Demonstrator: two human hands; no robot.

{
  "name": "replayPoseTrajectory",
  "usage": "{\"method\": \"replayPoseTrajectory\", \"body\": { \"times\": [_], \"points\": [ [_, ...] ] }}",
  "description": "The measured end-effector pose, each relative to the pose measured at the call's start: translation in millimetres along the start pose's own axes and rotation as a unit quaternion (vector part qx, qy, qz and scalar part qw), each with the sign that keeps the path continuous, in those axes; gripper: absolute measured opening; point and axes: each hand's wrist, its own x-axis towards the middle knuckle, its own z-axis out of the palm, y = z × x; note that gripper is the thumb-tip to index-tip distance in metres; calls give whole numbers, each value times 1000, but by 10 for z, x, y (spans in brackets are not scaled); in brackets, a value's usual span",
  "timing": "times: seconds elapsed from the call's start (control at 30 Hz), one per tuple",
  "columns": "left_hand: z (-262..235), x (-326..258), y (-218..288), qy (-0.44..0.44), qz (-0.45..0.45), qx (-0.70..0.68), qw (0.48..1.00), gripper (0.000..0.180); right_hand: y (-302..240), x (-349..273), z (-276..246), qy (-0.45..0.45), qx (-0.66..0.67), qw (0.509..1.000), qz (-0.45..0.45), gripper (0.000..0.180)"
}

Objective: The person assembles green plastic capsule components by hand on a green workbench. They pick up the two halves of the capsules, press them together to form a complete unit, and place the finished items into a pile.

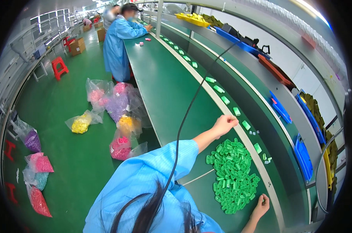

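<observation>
My left hand (225, 125) hovers over the pale edge strip of the worktable, its fingers drawn together in a pinch. Whatever it may hold is too small to make out. Just beyond its fingertips, a light green plastic piece (246, 125) lies on the dark conveyor belt. A heap of small green translucent oval plastic parts (233, 171) covers the table between my two hands. Beside the heap's near right side is my right hand (261, 206), with curled fingers. I cannot make out anything in its grip.
More green pieces (225, 100) line the conveyor belt (222, 73). Blue trays (303, 157) sit along the far side. A black cable (191, 105) crosses the view. Bags of coloured parts (117, 106) lie on the floor. A person in a blue gown (117, 42) leans on the table farther along.
</observation>
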Motion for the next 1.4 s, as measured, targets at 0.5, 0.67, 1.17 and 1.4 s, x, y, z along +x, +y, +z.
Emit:
{"method": "replayPoseTrajectory", "body": {
  "times": [0.5, 0.67, 1.17, 1.4],
  "points": [
    [-128, -7, -554, 44, 171, 403, 898, 16, -88, -73, -8, -42, 2, 999, 29, 11],
    [-212, -64, -535, 44, 163, 437, 883, 19, -88, -59, 27, -55, 44, 997, 29, 11],
    [-245, 119, -577, 141, 73, 197, 967, 19, -108, -62, -2, -57, 40, 998, 6, 11],
    [-258, 152, -581, 166, 37, 108, 980, 27, -279, -112, -40, -91, -122, 985, -81, 14]
  ]
}}
